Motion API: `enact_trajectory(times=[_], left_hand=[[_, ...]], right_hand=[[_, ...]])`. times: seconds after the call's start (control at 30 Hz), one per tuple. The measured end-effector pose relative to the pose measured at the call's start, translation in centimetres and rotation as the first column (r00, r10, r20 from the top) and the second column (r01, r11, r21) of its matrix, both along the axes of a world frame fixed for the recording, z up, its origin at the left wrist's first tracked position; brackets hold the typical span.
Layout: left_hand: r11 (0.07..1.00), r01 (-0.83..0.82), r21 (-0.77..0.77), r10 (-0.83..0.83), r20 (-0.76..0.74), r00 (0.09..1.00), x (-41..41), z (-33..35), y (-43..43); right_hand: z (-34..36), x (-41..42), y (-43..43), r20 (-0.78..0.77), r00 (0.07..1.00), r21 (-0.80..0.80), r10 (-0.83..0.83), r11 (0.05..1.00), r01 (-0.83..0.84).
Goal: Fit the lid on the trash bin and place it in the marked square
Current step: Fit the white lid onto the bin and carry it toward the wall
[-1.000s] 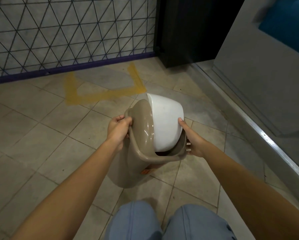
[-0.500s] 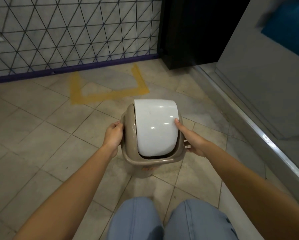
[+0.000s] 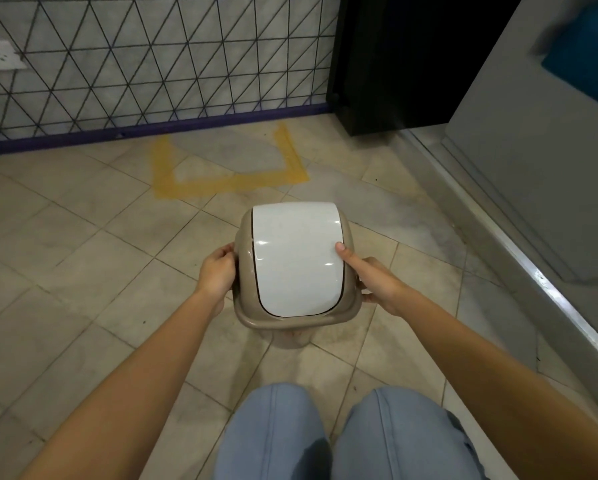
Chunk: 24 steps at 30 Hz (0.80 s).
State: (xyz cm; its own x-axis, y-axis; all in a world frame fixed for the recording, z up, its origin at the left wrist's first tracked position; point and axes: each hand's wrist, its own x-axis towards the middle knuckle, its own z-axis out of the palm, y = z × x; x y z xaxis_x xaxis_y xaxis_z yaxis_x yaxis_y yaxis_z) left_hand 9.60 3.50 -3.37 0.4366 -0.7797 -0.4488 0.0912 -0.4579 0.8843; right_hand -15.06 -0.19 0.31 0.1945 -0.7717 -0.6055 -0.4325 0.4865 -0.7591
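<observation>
tiled floor, mesh-pattern wall ahead, yellow marked square at wall base. trash bin in front of my knees, short of square, beige lid seated on top with white flap. my left hand curled on lid's left side; my right hand wrapped round right side, thumb on flap. judge thin plastic: light, stiff, slick (flap likely swings, so hold rim).

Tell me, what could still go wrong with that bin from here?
The trash bin is not in the yellow marked square yet; it sits short of it, so it could end up on the line. The left hand and right hand grip only the lid, so lifting might pull it off. The right thumb rests on the white flap, which may swing.
</observation>
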Motion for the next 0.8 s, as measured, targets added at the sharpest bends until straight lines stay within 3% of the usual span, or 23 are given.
enact_trajectory(times=[0.17,0.33,0.47,0.57,0.8], left_hand=[[1.000,0.025,0.001,-0.025,0.112,0.993,0.2,0.0,0.3],[0.991,0.056,-0.120,-0.021,0.276,0.961,-0.3,0.6,1.8],[0.963,0.071,-0.261,0.009,0.295,0.955,-0.8,0.6,3.7],[0.943,0.160,-0.293,-0.059,0.326,0.944,-1.0,0.3,5.0],[0.847,0.513,-0.135,-0.367,0.550,0.750,0.7,-0.1,5.9]], right_hand=[[-0.3,-0.1,0.1,-0.078,0.997,-0.128,0.003,0.992,-0.013],[-0.8,-0.6,0.9,-0.323,0.928,-0.436,0.185,0.841,-0.320],[-1.6,-1.1,1.5,-0.347,0.904,-0.478,0.249,0.783,-0.399],[-2.2,-1.0,1.9,-0.338,0.900,-0.500,0.275,0.758,-0.419],[-2.0,0.1,1.1,-0.330,0.910,-0.499,0.252,0.772,-0.395]])
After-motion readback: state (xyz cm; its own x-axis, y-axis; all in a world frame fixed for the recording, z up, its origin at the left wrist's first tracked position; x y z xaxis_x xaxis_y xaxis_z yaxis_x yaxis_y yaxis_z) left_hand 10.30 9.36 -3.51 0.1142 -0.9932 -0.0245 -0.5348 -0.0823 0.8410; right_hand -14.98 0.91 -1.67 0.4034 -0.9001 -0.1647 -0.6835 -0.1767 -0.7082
